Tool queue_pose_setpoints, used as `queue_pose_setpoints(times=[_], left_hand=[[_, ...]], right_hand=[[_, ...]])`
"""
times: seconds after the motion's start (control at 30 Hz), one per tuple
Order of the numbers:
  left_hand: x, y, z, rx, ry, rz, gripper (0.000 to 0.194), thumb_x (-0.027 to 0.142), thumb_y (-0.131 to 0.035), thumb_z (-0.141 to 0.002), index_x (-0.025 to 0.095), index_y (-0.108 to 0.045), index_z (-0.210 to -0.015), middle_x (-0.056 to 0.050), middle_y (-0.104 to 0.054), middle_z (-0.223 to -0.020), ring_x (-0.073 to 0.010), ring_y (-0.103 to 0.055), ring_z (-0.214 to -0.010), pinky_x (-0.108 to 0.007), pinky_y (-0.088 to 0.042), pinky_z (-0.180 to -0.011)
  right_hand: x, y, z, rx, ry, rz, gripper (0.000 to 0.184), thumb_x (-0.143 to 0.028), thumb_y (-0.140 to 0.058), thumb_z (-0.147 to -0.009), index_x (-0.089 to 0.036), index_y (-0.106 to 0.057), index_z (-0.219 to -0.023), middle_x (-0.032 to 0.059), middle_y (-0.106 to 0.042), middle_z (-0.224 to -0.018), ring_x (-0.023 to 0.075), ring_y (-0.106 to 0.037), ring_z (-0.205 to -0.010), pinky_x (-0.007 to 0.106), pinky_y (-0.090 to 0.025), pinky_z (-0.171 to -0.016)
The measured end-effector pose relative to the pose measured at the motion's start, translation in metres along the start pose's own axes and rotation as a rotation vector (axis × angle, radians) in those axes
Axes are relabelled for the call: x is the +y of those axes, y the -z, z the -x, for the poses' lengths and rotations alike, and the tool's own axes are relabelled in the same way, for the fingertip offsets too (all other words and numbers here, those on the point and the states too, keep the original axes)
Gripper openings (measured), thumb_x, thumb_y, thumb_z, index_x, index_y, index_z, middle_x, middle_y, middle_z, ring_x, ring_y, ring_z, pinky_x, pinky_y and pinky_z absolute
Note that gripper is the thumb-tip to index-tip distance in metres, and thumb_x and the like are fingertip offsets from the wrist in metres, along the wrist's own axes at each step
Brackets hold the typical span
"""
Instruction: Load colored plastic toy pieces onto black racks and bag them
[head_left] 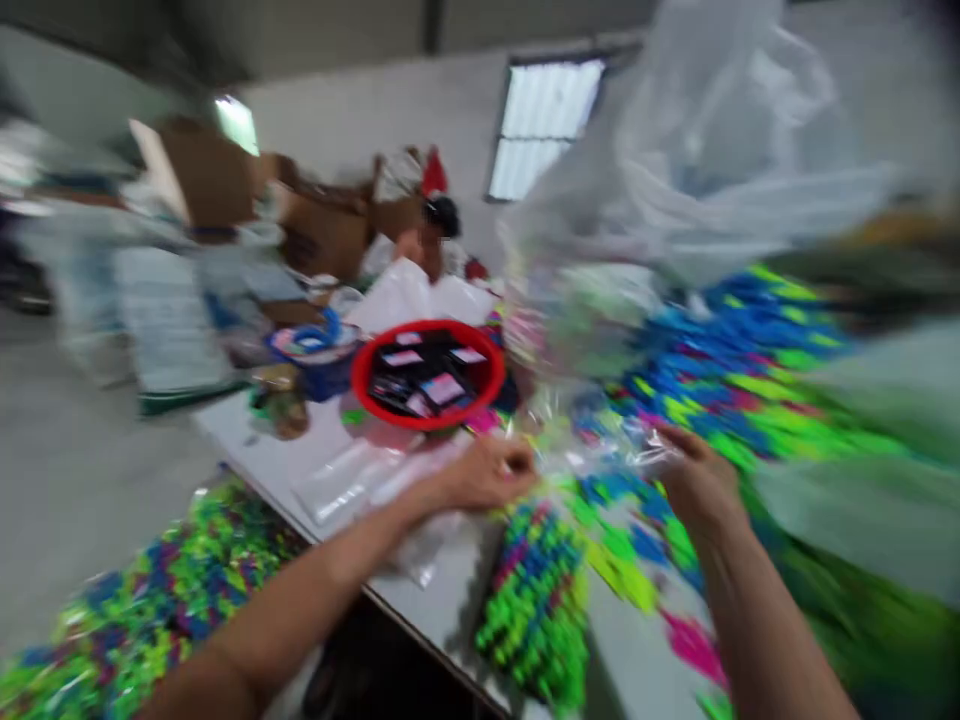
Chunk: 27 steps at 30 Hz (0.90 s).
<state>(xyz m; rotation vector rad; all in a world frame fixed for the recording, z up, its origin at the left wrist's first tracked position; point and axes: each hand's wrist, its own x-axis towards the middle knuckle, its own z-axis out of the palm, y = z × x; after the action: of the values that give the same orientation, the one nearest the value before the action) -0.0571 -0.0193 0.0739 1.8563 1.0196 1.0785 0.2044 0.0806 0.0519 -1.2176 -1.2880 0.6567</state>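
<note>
My left hand [487, 475] is closed in a pinch at the top of a clear plastic bag [536, 600] packed with small green, blue, yellow and pink pieces. To the right, my right hand [701, 480] has its fingers closed on shiny clear plastic, which stretches across toward the left hand. It looks like the upper part of the same bag, but blur hides the join. The packed bag sits over the front of the white table [461, 615]. Loose coloured pieces [619, 555] lie beside it, under and between my hands.
A red basin [360, 375] of dark, labelled packets stands behind my hands. Flat clear bags [349, 480] lie on the left. A big heap of coloured pieces [750, 370] fills the right. Filled bags [187, 570] lie below the left edge. A person [431, 240] is behind.
</note>
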Motion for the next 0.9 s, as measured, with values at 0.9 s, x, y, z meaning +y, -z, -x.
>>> queue_pose_setpoints(times=[0.9], left_hand=[[-0.149,-0.085,0.067,-0.105,0.276,-0.538,0.04,0.01,-0.041,-0.077,0.018,-0.06,-0.111,-0.009,-0.069,-0.103,-0.0206,-0.064,-0.091,-0.033,-0.05,-0.083]], right_hand=[[0.129,-0.005,0.201,-0.267,-0.214,0.52,0.037,-0.026,-0.046,-0.08,-0.018,-0.057,-0.114,0.004,-0.066,-0.085,0.0183,-0.059,-0.066,0.028,-0.044,-0.059]])
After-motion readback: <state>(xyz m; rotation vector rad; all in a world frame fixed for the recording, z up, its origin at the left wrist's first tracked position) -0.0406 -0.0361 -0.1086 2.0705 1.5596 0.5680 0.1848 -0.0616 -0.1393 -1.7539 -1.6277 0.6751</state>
